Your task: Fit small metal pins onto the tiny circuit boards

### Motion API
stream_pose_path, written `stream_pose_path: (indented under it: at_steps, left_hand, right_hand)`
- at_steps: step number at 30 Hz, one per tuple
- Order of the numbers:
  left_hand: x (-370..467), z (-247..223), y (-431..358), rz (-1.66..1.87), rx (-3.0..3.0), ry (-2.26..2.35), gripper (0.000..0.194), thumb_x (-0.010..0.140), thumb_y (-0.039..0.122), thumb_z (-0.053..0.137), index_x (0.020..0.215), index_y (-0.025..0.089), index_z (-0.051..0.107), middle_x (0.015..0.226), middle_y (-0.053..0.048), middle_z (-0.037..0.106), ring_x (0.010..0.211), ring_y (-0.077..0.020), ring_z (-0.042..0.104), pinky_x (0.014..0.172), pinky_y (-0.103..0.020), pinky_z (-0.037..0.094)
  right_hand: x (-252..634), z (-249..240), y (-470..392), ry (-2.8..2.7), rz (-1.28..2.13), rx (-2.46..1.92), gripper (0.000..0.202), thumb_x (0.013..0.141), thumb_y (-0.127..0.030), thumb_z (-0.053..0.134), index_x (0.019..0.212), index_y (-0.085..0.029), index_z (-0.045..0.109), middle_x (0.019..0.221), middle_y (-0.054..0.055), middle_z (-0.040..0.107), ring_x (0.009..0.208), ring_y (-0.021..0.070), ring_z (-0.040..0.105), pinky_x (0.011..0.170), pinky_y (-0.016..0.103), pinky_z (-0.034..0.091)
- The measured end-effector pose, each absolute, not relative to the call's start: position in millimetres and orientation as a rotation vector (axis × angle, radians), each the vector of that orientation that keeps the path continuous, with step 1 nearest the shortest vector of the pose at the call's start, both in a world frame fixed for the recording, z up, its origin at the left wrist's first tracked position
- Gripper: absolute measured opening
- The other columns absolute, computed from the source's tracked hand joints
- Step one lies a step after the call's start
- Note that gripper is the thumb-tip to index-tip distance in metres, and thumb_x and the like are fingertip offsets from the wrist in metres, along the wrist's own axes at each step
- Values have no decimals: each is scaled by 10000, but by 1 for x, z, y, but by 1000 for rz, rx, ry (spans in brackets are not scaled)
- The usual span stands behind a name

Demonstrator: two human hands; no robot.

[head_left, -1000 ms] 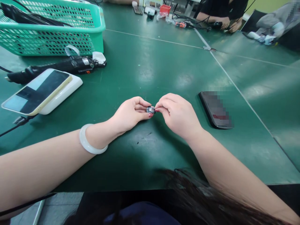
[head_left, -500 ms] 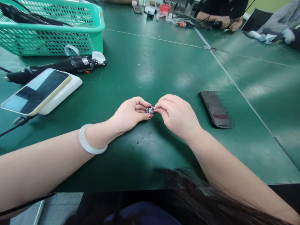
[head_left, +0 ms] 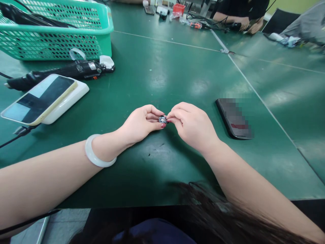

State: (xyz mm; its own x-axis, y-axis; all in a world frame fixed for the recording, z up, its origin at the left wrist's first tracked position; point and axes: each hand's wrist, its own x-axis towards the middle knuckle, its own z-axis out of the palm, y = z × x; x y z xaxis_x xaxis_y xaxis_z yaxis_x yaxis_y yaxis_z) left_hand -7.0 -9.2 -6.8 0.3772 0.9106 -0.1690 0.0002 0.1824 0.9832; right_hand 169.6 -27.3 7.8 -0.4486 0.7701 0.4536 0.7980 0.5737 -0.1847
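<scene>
Near the middle of the green table (head_left: 142,81), my left hand (head_left: 141,124) holds a small black-and-silver part (head_left: 162,119) between its thumb and fingers. The fingertips of my right hand (head_left: 190,125) are pinched together at the part's right end and touch it. Both hands are just above the table, and the part's fine details are too small to make out. A pale bangle (head_left: 98,154) is round my left wrist.
A green basket (head_left: 106,37) stands at the back left. Before it lie a black electric tool (head_left: 68,70) and a phone (head_left: 42,98) on a white block (head_left: 68,103). A black phone (head_left: 235,118) lies right. Across the table, a person's hands (head_left: 250,25) are near cables.
My hands and the small part have hardly moved. At the far right, the grey sleeve has shifted to the right.
</scene>
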Motion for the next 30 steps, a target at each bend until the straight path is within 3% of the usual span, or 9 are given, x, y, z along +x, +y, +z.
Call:
stream_pose_path:
  at_steps: [30]
  left_hand:
    - [-7,-6,-10,811,1208,982,244,678,121,761,857,147,598,864,-57,730,858,-150,684,879,-354,510]
  right_hand:
    - [171,10,-29,-2341,-138,-1279,191,887,-173,519,795,-170,686,831,61,668,764,184,590,681,315,457]
